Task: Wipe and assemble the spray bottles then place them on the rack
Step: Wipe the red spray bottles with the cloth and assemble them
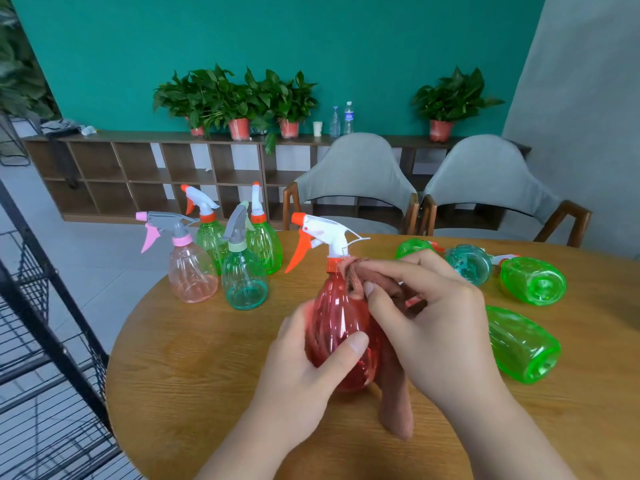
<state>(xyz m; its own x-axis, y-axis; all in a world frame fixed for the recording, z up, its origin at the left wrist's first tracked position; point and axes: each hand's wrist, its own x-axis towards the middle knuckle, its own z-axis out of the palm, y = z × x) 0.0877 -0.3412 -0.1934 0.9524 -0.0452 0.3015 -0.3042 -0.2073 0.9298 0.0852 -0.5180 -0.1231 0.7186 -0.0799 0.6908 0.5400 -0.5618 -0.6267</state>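
The round wooden counter (207,358) fills the lower view; a black wire rack (45,306) stands just off its left edge, and two grey chairs (353,168) sit at its far side. Near the middle the left hand (304,368) is curled round the lower body of the red spray bottle (334,323), thumb across its front, holding it upright with its white and orange trigger head on. The right hand (433,323), fingers bent, pinches a brownish-pink cloth (394,403) against the bottle's shoulder just under the orange collar; the cloth's loose end hangs down behind the bottle to the counter. At the far left edge four assembled bottles stand upright close together: a pink bottle (190,271), a teal bottle (244,282) and two green bottles (209,237) behind them. To the right, well apart from these, four bottles lie on their sides: three green lying bottles (523,344) and a teal lying bottle (469,265).
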